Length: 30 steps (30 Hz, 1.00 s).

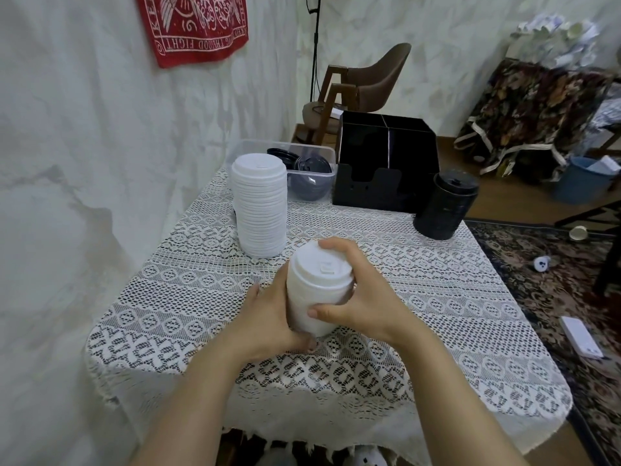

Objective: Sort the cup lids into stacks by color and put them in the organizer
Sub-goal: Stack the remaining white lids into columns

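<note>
Now | left hand (268,319), right hand (368,297): each grip curled round white lid stack (314,285) | red banner (195,28): "FIGHT"

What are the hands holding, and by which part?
A stack of white lids: left hand around its lower side, right hand around its upper side.

The left hand (268,317) and right hand (366,297) cover part of the held lid stack (317,290); the top edge crops the red banner (191,25).
</note>
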Tool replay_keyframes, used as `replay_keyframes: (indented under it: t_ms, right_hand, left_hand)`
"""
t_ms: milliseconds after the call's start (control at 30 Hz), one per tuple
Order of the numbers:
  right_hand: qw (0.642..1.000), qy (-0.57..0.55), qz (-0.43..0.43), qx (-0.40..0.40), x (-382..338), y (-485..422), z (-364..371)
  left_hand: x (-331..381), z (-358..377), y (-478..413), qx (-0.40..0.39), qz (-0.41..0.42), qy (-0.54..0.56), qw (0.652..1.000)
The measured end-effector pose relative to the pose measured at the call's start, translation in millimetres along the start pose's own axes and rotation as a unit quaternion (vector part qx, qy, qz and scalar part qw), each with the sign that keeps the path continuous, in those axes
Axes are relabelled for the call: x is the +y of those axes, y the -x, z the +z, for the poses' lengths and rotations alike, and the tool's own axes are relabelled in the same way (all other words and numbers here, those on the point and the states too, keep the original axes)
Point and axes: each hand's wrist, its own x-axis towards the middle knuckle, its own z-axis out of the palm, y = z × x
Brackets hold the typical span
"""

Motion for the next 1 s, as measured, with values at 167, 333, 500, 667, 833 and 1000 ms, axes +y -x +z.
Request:
replay_keyframes:
  t_ms: [167,333,500,667,833,1000]
  right_hand:
    - [1.000,-0.024,0.015,0.014,3.9,1.3,-1.1]
    - [0.998,-0.047,0.016,0.043,5.4,3.9,-8.8]
    - [0.995,-0.066,0.010,0.068,9.6,7.1,-24.7]
    - [0.990,-0.084,0.009,0.110,20.0,8.0,-43.1]
    - [0.981,-0.089,0.004,0.173,37.8,-7.3,-64.3]
    - [0.977,-0.077,-0.020,0.196,52.2,-36.9,-95.2]
  left_hand:
    - [-3.8,5.4,-5.4,0.030,0.021,0.064,0.997]
    - [8.7,8.6,-5.0,0.036,0.044,0.116,0.992]
    - [25.5,19.6,-12.1,0.063,0.035,0.147,0.987]
    - [40.5,29.8,-30.7,0.085,0.045,0.170,0.981]
    - [58.7,36.0,-72.0,0.054,0.046,0.168,0.983]
    - [72.4,37.4,-124.7,0.044,0.057,0.161,0.984]
